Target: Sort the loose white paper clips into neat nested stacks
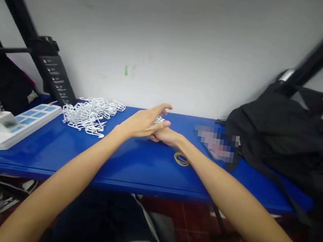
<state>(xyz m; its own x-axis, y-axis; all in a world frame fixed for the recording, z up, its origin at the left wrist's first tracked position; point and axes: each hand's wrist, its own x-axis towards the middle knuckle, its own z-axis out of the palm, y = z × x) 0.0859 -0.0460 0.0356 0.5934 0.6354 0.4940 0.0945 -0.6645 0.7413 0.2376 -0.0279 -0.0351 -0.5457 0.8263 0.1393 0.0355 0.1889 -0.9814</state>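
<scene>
My left hand (141,123) reaches over my right hand (167,136) at the middle of the blue table, and the two overlap. Its thumb and forefinger are stretched apart. Between them show a few white wire hooks (158,119), which seem to lie in my right hand, whose fingers are mostly hidden behind the left. A loose heap of bent white hooks (90,114) lies to the left of my hands. Several yellow rubber bands (181,159) rest on the table beside my right wrist.
On the left, a white power strip (29,120) with a plugged-in charger and cable lies by a black labelled post (57,78). A phone (215,144), partly blurred out, and a black bag (284,142) are on the right. A pale wall (182,60) stands behind the blue table (142,170).
</scene>
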